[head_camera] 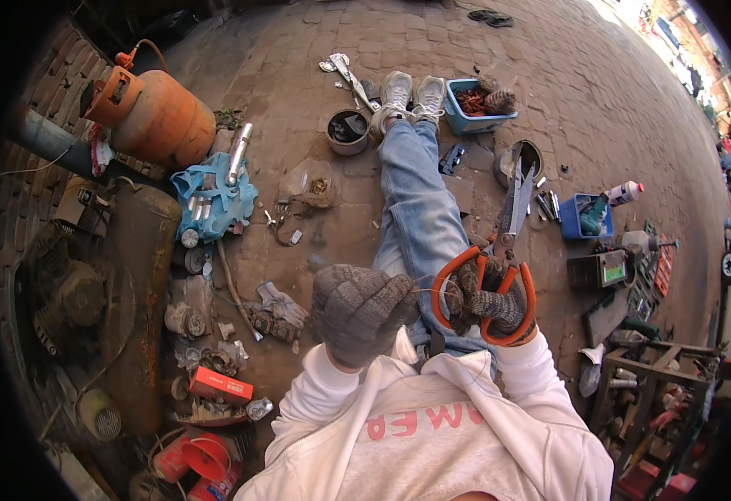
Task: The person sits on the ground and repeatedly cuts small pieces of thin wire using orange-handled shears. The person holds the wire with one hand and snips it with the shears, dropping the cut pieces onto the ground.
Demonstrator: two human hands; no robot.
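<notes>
My left hand (365, 313), in a dark grey knitted glove, is closed at the centre with a thin wire (428, 289) at its fingertips. The wire runs across to my right hand (497, 300), gloved alike. That hand holds large scissors (511, 216) by their orange handles, with the blades pointing away from me and slightly apart at the tips. Its fingers also meet near the wire, inside one handle loop. Beyond the blades stands a round metal container (531, 153). My outstretched legs in blue jeans (419, 188) lie below and beyond the hands.
At left stand an orange gas cylinder (165, 119), a blue plastic bag (215, 194) and a rusty tank (140, 300). Near my shoes are a light-blue basin (475, 125) and a round tin (348, 145). To the right are a blue basket (572, 219), a battery (597, 269) and a metal frame (659, 376).
</notes>
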